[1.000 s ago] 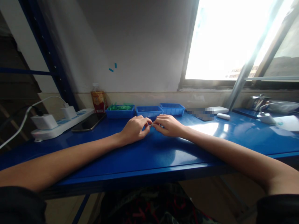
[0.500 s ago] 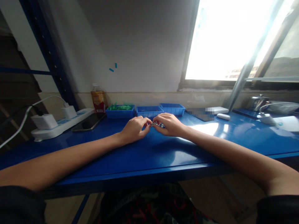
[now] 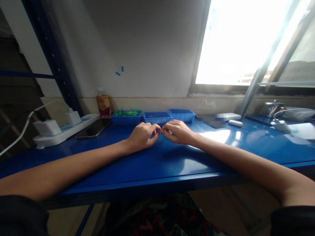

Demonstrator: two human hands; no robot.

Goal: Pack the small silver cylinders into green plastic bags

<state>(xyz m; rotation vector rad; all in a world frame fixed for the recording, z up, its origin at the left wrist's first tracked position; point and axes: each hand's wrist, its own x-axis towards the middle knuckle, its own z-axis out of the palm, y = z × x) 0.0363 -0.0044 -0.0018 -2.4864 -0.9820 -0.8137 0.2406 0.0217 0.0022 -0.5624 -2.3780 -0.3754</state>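
Observation:
My left hand (image 3: 142,136) and my right hand (image 3: 180,131) meet fingertip to fingertip over the middle of the blue table (image 3: 157,160). The thumb and forefinger of each are pinched together. Small shiny silvery pieces (image 3: 171,133) glint under the fingers of my right hand; their kind is too small to make out. Whatever sits between the touching fingertips is mostly hidden, with only a tiny bright speck showing. Just behind the hands stands a blue bin (image 3: 157,117), its contents hardly visible.
Left of that bin is another blue bin with green pieces (image 3: 126,118); a third bin (image 3: 182,115) stands to the right. A bottle (image 3: 103,106), a phone (image 3: 94,128) and a power strip (image 3: 66,132) lie left. At right are a white case (image 3: 235,123) and a metal pot (image 3: 272,108).
The fingertips of both hands have come together, my right fingers closing further over the shiny pieces. Less of the metal shows now. Both arms stay nearly where they were.

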